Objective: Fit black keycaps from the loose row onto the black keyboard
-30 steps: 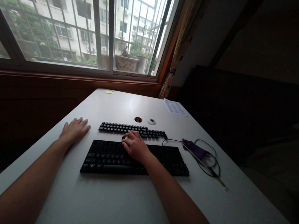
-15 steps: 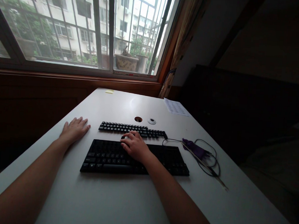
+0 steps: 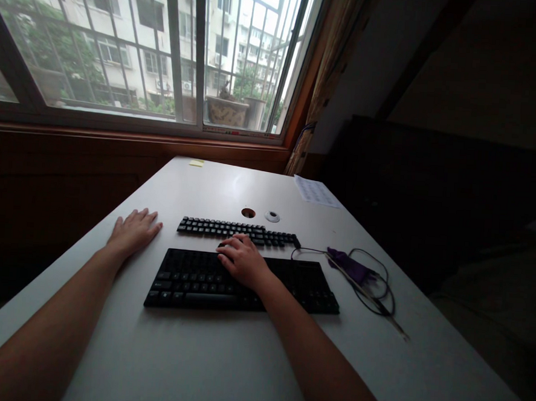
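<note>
My left hand [image 3: 134, 231] lies flat on the white desk, fingers stretched out, left of the keycaps and holding nothing. Over the black keyboard [image 3: 189, 295] reaches my right hand [image 3: 244, 259], its thumb and fingers bent around a small dark piece that looks like a keycap [image 3: 221, 245] at the keyboard's far edge. The keyboard's near rows carry keys; its upper part is dark and looks bare of them. Beyond it, loose black keycaps [image 3: 212, 226] stand in rows, partly hidden by my right fingers.
Right of the keyboard lie a coiled cable [image 3: 387, 286], a purple cloth [image 3: 348, 266] and a thin stick-like tool [image 3: 396, 326]. Farther back are a round desk hole [image 3: 248, 213], a white ring cover [image 3: 272, 216], a printed sheet [image 3: 316, 192] and a yellow note [image 3: 196, 163].
My right hand has shifted very slightly, its fingers a touch to the right. My left hand and the things on the desk have stayed put.
</note>
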`<state>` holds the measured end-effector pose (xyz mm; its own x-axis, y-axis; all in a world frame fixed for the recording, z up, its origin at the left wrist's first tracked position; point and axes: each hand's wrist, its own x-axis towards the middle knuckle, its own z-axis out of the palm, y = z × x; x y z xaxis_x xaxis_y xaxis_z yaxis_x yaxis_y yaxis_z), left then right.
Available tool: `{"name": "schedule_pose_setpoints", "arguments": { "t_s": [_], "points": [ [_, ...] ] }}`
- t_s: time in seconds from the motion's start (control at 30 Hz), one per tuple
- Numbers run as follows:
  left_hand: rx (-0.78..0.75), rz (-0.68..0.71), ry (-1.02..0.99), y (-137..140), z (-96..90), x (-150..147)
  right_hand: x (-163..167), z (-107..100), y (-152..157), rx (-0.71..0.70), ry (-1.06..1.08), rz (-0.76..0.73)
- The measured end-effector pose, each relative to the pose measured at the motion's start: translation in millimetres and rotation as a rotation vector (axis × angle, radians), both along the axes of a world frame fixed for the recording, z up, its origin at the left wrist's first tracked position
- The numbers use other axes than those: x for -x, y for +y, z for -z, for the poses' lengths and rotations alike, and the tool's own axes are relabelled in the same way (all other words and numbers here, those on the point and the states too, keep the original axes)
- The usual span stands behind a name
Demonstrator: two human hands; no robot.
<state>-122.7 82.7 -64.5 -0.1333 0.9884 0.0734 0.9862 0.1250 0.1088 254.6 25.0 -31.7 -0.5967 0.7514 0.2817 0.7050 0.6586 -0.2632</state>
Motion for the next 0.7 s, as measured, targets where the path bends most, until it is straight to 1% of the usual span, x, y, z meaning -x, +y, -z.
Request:
{"name": "schedule_pose_setpoints", "arguments": {
  "t_s": [0.3, 0.43, 0.53, 0.7],
  "points": [
    [-0.011, 0.007, -0.003, 1.6, 2.3, 2.4, -0.4, -3.2, -0.4, -0.031, 0.036, -0.002],
    [-0.023, 0.009, -0.003, 1.8, 3.8, 2.9, -6.1, -13.3, -1.4, -0.043, 0.103, -0.056],
    [-0.030, 0.003, -0.007, 2.2, 4.6, 3.2, -15.4, -26.8, -5.3, 0.016, 0.149, -0.132],
    [-0.015, 0.000, -0.010, 2.4, 4.2, 3.5, -31.9, -49.0, -16.9, 0.172, 0.209, -0.281]
  ]
}}
